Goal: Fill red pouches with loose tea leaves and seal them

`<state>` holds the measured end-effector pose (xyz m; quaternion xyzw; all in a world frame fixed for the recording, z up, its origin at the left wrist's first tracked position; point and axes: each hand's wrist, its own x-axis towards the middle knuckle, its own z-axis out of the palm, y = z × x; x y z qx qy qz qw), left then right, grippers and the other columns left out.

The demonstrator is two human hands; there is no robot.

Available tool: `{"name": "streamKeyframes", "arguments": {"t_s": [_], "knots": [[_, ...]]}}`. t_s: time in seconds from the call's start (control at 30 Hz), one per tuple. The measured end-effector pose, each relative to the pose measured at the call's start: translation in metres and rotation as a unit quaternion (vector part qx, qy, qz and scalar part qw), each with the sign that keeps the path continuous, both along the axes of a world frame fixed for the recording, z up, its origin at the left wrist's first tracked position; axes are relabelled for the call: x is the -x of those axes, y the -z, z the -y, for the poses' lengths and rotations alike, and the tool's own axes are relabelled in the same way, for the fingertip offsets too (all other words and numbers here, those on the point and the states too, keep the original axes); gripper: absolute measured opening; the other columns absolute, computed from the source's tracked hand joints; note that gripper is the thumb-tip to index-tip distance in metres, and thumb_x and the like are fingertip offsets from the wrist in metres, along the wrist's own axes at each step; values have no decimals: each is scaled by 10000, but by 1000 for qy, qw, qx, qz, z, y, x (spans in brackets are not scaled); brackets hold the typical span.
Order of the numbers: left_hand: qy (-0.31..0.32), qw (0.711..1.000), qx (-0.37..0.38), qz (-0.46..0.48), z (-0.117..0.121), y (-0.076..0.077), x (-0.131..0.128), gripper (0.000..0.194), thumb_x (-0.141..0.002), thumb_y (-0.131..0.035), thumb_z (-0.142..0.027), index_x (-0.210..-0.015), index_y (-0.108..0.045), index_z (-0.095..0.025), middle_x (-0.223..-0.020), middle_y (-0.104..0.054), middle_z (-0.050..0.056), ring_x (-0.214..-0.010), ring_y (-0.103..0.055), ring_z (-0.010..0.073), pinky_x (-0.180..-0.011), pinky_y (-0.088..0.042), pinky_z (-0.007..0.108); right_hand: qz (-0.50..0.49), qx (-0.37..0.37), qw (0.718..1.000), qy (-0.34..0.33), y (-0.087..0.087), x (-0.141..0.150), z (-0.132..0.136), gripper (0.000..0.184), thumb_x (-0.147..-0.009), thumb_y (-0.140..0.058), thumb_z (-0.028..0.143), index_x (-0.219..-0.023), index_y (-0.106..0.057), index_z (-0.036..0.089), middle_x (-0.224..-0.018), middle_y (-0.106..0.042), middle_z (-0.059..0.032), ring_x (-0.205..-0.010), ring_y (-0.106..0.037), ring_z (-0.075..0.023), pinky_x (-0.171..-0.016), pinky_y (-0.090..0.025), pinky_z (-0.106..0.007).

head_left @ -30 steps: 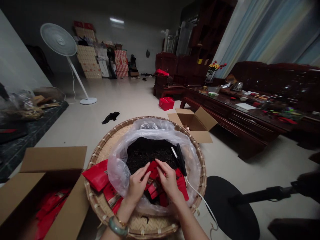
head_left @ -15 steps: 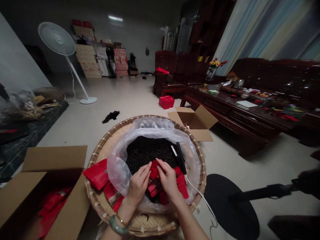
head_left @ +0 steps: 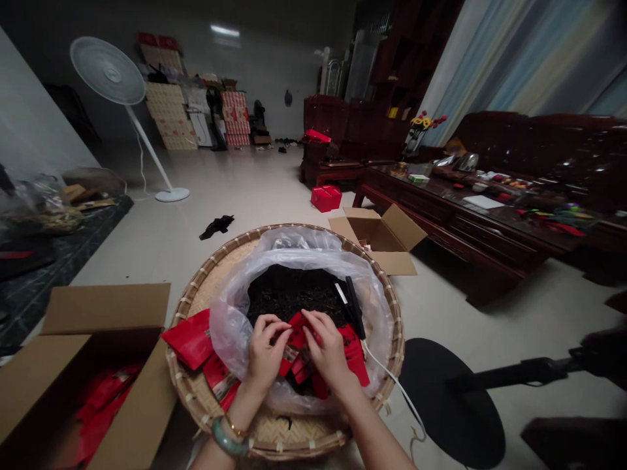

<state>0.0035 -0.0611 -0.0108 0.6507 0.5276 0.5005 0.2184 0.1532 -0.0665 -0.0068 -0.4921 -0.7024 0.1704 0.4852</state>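
My left hand (head_left: 267, 346) pinches the left edge of a small red packet (head_left: 296, 330) between thumb and fingers. On its other edge my right hand (head_left: 323, 346) is closed in a similar pinch. Both hands are over an open clear plastic bag (head_left: 230, 294) holding dark dried leaves (head_left: 289, 290), which look like tea. More red packets (head_left: 353, 356) lie on the leaves below and right of my hands. A black hinged clamp tool (head_left: 353, 307) with a white cord rests in the bag, its two arms apart.
The bag sits in a round woven bamboo tray (head_left: 189, 297), with red pouches (head_left: 190, 338) at its left. An open carton (head_left: 105, 310) with red pouches stands left; another carton (head_left: 382, 235) is beyond. A black stand base (head_left: 450, 401) lies right, a white fan (head_left: 110, 72) far left.
My left hand has shifted slightly left, its fingers more curled and farther from my right hand. The red packet stays between both hands. The view has tilted a little.
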Motion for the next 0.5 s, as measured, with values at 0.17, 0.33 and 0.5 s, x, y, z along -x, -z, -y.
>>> {"name": "streamKeyframes", "arguments": {"t_s": [0.17,0.33,0.5], "knots": [[7,1000,14,-13,1,-6,1,145,-829,-509,-267,-798,-624,-185,-775,-563,18,-725,-576,140,-668,-484,253,100,-89,990,41,-2,2,3,397,-870,-452,151,-1249,-517,248,-1053,-564,-112,-923,-506,-217,-767,-483,-374],[40,998,19,-40,2,-9,2,155,-844,-471,-238,-813,-612,-182,-790,-600,34,-736,-578,152,-677,-474,268,140,-92,986,10,-12,-2,0,206,-858,-495,194,-1005,-639,204,-886,-611,-87,-836,-490,-214,-753,-453,-372],[86,992,-43,-78,1,-16,4,134,-847,-500,-217,-797,-619,-182,-778,-625,43,-770,-553,171,-692,-458,299,109,78,988,-77,-32,-11,-11,150,-809,-588,289,-721,-653,186,-671,-602,-29,-699,-503,-165,-632,-423,-267]]}}
